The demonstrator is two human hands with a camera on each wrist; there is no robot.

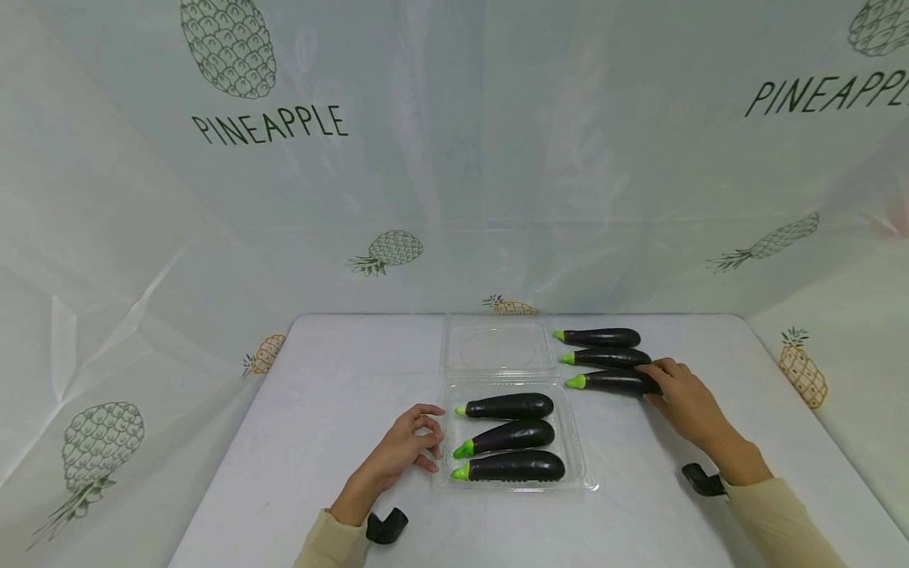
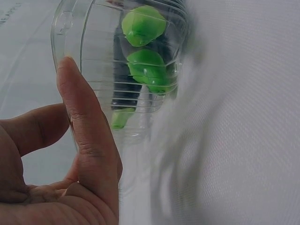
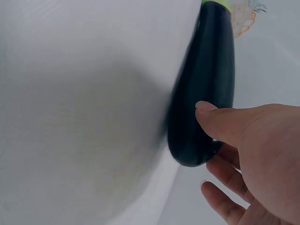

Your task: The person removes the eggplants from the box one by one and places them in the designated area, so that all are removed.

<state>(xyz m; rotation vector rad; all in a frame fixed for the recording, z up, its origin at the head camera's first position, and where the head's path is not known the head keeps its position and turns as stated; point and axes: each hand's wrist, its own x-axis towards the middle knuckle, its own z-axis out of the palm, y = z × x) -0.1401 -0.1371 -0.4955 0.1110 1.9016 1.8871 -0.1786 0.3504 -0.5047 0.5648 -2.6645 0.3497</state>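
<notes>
My right hand (image 1: 685,398) pinches the rounded end of a dark eggplant (image 1: 614,382), the nearest of three lying beside the clear plastic container. In the right wrist view the thumb (image 3: 220,119) presses on that eggplant (image 3: 206,79), with other fingers on its far side. My left hand (image 1: 403,446) is at the left edge of the container (image 1: 571,402), its fingers loosely bent. The left wrist view shows a fingertip (image 2: 68,65) against the container's rim (image 2: 56,33). Three eggplants (image 1: 514,434) with green stem ends lie in a row inside the container.
The container's hinged lid (image 1: 500,347) lies open toward the back. Two more eggplants (image 1: 604,338) rest behind the gripped one. A black curved piece (image 1: 387,526) is by the left wrist, another (image 1: 703,480) by the right. A pineapple-printed sheet (image 1: 440,158) hangs behind the white table (image 1: 341,363).
</notes>
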